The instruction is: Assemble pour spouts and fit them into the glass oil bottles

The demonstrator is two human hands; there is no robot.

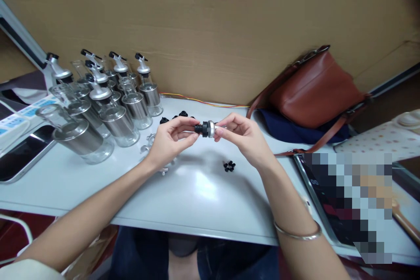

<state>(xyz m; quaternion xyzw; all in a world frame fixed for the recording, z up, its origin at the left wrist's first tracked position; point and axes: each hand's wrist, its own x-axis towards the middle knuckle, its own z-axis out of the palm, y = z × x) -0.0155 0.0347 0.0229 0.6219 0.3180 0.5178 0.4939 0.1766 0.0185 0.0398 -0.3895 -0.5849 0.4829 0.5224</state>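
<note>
Between my hands, above the white table, a black ribbed stopper (201, 128) meets the silver pourer cap (211, 129), lying sideways in line. My left hand (170, 138) pinches the stopper's left end between thumb and fingers. On the other side, the fingertips of my right hand (246, 135) close on the silver pourer, hiding its spout end. Just below my right hand lies a cluster of small black parts (229, 166). More black stoppers (183, 114) sit behind my left hand, and silver pieces (144, 150) lie partly hidden beside its wrist.
Several glass bottles with steel sleeves (120, 124), some with silver pourers, crowd the left side. Near them are a phone (28, 151) and a power strip (26, 113). A brown bag (318, 92) stands back right, and a tablet (324, 197) lies near my right forearm.
</note>
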